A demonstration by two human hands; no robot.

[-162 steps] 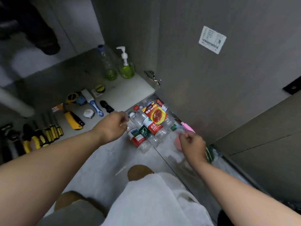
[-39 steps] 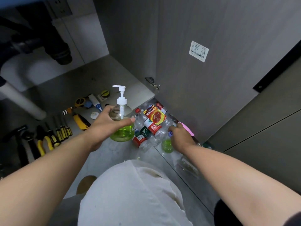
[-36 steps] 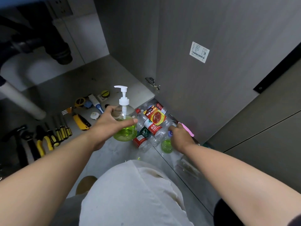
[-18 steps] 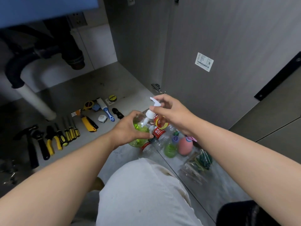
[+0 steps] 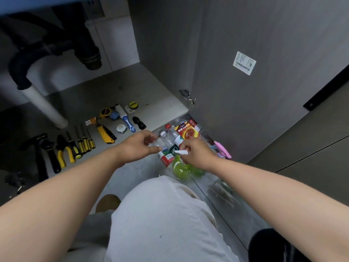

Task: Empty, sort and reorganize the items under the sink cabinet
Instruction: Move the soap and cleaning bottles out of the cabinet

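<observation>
My right hand (image 5: 197,155) grips the white pump head of a clear soap dispenser (image 5: 180,170) holding green liquid, low over the floor in front of the cabinet. My left hand (image 5: 138,145) is off the dispenser, fingers loosely spread above several plastic water bottles (image 5: 167,140) lying on the floor. A red-and-yellow packet (image 5: 188,132) lies on those bottles. A second green-filled bottle (image 5: 198,171) shows just under my right wrist. Inside the sink cabinet (image 5: 113,91), hand tools (image 5: 75,146) lie in a row on its floor.
A drain pipe (image 5: 43,104) stands at the cabinet's left. The open cabinet door (image 5: 245,101) rises to the right of the bottles. A pink item (image 5: 223,150) and clear plastic bags (image 5: 221,190) lie by the door. My knee (image 5: 162,220) fills the lower centre.
My left hand has let go of the soap dispenser. My right hand, holding the pump, has carried the dispenser down and right to the floor beside the other green bottle.
</observation>
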